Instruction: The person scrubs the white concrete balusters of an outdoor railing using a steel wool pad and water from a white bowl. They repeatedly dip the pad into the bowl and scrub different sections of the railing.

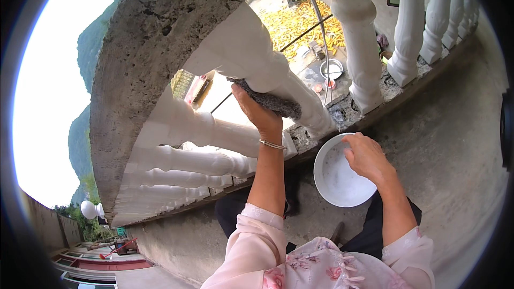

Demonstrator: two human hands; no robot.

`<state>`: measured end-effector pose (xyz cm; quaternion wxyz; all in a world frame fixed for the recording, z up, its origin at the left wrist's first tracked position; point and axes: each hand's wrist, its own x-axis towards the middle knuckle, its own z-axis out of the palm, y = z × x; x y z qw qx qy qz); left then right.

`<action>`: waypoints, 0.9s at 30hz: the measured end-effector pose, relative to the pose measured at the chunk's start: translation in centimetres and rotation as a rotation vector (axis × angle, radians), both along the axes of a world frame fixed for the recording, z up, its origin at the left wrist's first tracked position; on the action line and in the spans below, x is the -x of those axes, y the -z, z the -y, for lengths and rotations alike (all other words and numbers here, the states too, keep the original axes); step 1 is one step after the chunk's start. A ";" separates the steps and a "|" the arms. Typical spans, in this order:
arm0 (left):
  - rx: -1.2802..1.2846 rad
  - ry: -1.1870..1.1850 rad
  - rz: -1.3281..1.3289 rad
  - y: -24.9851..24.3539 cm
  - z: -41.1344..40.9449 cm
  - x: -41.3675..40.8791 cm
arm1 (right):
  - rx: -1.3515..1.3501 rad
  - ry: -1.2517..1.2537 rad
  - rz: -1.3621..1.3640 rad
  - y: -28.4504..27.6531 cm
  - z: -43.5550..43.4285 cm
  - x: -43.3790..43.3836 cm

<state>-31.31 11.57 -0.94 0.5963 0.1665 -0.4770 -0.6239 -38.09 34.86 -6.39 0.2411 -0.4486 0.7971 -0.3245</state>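
Observation:
My left hand [259, 112] presses a dark grey cloth [275, 102] against the side of a white baluster [265, 64]. The fingers are stretched along the cloth, and a bangle circles the wrist. My right hand [367, 156] lies across the right rim of a white basin [341, 180], its bent fingers and thumb over the inside. That hand hides part of the rim, so whether it grips the basin cannot be told. In the basin is a cloudy, whitish bottom; I cannot make out whether it holds water.
A rough concrete handrail [132, 48] caps the row of white balusters [361, 48], which stand on a concrete ledge [345, 112]. Beyond them, down in a yard, lie many yellow corn cobs [301, 24] and a metal basin [331, 69]. Grey concrete floor [437, 136] extends to the right.

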 end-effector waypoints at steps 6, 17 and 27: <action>-0.046 -0.232 0.315 7.4 -0.3 -2.1 | -0.056 -0.092 0.026 0.8 0.7 -1.4; 0.544 -0.154 0.642 1.0 3.0 -1.7 | -0.034 -0.019 -0.030 0.4 -1.0 -0.6; -0.372 0.203 0.163 5.7 1.4 -1.3 | -0.040 -0.029 -0.077 1.2 0.0 -0.4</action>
